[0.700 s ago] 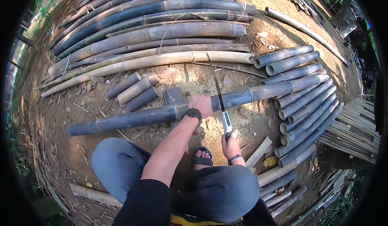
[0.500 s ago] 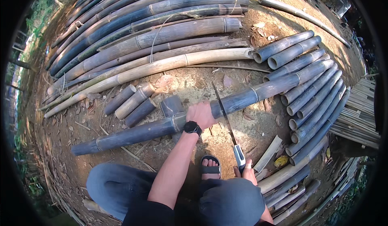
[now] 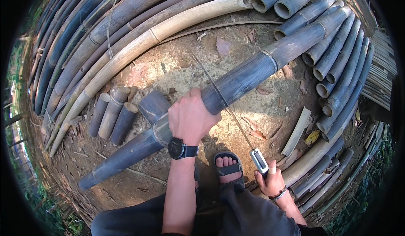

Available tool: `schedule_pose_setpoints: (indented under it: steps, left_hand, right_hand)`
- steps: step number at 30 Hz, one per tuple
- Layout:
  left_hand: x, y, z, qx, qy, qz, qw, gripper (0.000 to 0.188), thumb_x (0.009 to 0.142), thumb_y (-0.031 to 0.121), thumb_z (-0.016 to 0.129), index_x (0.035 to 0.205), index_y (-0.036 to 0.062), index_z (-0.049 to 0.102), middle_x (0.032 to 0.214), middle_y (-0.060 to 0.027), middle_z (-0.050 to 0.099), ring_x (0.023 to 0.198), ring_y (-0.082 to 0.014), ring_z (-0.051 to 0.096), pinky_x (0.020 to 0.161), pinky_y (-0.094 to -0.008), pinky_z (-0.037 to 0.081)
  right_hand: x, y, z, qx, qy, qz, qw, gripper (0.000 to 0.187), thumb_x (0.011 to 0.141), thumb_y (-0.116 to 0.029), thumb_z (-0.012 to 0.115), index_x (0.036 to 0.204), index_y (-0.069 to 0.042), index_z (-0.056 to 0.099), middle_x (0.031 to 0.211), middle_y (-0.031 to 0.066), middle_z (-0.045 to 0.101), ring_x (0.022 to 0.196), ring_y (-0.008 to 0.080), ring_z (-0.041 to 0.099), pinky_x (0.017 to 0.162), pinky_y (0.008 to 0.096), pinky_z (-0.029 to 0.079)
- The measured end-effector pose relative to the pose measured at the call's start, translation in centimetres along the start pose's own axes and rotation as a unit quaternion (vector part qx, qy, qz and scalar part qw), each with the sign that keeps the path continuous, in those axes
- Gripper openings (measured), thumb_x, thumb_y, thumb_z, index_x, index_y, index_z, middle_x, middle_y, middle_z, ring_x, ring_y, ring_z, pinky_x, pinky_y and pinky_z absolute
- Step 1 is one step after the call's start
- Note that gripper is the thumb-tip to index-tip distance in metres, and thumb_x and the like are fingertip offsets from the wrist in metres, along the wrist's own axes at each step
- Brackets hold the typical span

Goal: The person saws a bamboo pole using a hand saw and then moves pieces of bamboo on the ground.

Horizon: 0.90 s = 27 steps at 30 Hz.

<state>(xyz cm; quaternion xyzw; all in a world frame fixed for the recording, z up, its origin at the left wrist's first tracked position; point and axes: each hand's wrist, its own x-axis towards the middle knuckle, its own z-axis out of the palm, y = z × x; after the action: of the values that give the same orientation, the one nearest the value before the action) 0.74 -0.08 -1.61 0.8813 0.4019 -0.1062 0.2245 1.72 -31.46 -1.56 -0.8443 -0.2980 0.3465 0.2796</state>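
My left hand (image 3: 192,117), with a dark watch (image 3: 177,148) at the wrist, is wrapped over a long dark bamboo pole (image 3: 249,75) that slants from lower left to upper right. A short dark bamboo piece (image 3: 153,105) lies on the ground under the pole, beside that hand. My right hand (image 3: 271,182) grips the white and black handle of a hand saw (image 3: 230,110). Its thin blade crosses the pole just right of my left hand, tip pointing far left. Whether the teeth have cut into the bamboo, I cannot tell.
Several short bamboo pieces (image 3: 113,109) lie at left. Long bamboo poles (image 3: 122,37) are laid out behind. Cut dark bamboo lengths (image 3: 337,71) lie along the right, some under the pole's far end. A split bamboo strip (image 3: 296,131) rests near my sandalled foot (image 3: 228,168).
The view has moved closer and turned. My right hand with the saw now shows clear of my knee. My left hand still holds the pole, and the blade still crosses it.
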Motion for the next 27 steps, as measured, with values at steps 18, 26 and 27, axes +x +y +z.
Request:
schedule_pose_setpoints:
  steps: [18,26,27]
  left_hand:
    - [-0.7,0.3,-0.9,0.010,-0.011,0.045,0.999,0.062,0.058,0.046,0.081,0.096,-0.0016,0.066,0.087,-0.0208,0.071,0.080,-0.0336,0.071,0.073,-0.0404,0.057]
    - [-1.0,0.2,-2.0,0.022,-0.019,0.045,0.999,0.066,0.058,0.047,0.081,0.098,-0.0027,0.066,0.089,-0.0223,0.071,0.082,-0.0339,0.071,0.074,-0.0402,0.057]
    - [-0.7,0.2,-1.9,0.022,-0.030,0.046,0.998,0.067,0.058,0.048,0.081,0.099,-0.0028,0.066,0.089,-0.0223,0.071,0.083,-0.0341,0.070,0.075,-0.0402,0.057]
  right_hand:
    - [-4.0,0.7,1.0,-0.023,0.048,0.039,0.998,0.051,0.092,-0.022,0.063,0.123,-0.001,0.029,0.078,0.0310,0.063,0.070,0.0513,0.063,0.063,0.0562,0.049]
    - [-2.7,2.4,2.2,-0.008,0.090,0.020,0.996,0.045,0.093,-0.023,0.063,0.116,-0.001,0.030,0.071,0.0304,0.062,0.069,0.0496,0.064,0.060,0.0528,0.050]
    - [-2.7,3.0,3.1,0.039,0.094,0.032,0.994,0.045,0.093,-0.023,0.063,0.116,-0.001,0.031,0.071,0.0301,0.062,0.069,0.0496,0.064,0.059,0.0526,0.050]
